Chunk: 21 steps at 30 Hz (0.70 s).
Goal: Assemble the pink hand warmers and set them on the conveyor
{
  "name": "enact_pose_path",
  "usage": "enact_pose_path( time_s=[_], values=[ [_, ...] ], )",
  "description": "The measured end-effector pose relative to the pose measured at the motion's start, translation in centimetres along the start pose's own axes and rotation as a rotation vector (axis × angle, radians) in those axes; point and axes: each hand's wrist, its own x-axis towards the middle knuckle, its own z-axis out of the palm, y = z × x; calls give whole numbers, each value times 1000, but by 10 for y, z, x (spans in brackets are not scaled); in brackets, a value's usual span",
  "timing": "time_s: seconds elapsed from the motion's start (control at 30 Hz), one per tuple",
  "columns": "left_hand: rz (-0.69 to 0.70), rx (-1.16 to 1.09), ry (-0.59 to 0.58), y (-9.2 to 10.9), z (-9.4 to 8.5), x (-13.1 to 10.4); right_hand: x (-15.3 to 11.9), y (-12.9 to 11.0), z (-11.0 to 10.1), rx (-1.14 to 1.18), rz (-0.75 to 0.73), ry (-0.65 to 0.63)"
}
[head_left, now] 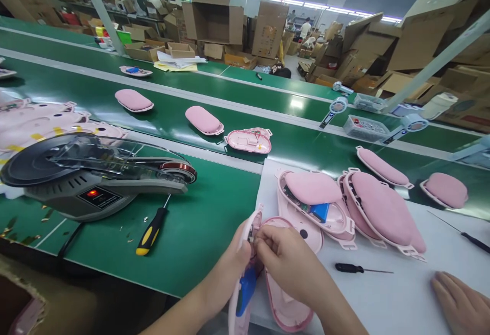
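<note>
Item 1: pink shell half (232, 308), 1 pc. Stood on edge at the near edge of the table (206, 212), by the L margin of a white sheet (383, 302); blue pack (247, 289) seated inside, lower end.

Handling (judged): work at the upper inner side prob. called for a rigid half, L thumb kept off the small fittings, force light & straight, no tug on any leads. A slight tilt toward the eyes would likely have helped, as the R fingers hid the contact pt.

Item 2: L hand (228, 266). Grip closed round the half; thumb near the rim, forearm rising from bottom ctr., wrist approx. straight.

Item 3: R hand (287, 256). Grip narrow, thumb & index bent together at the half's inner side; whether a small part was pinched, could not tell. Back of hand up, forearm in from lower R, above an open pink shell (289, 307) lying flat.

Item 4: sundries. Black-and-yellow screwdriver (152, 230), well L of the hands; grey tape dispenser (103, 197) behind it; small black screwdriver (350, 268) on the sheet, R, w/ a co-worker's hand (461, 302) beyond.
</note>
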Motion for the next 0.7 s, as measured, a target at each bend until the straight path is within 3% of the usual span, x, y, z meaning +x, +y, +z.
enact_pose_path(
  time_s=[0.07,0.17,0.2,0.3,0.37,0.6,0.7],
  values=[
    [-86,-151,47,0,3,1,-9,12,8,-20,-15,156],
    [-158,-276,88,1,3,-1,-32,47,26,-78,28,498],
    [-166,-289,110,1,1,-2,-40,59,33,-102,65,554],
    [-191,-250,185,3,-5,-4,-59,85,50,-5,215,526],
    [-204,-141,258,6,-10,-6,-66,88,57,112,283,470],
    [7,634,415,15,-20,-7,-73,52,66,213,197,594],
    [120,892,419,13,-22,-6,-70,37,70,270,166,528]
  ],
)
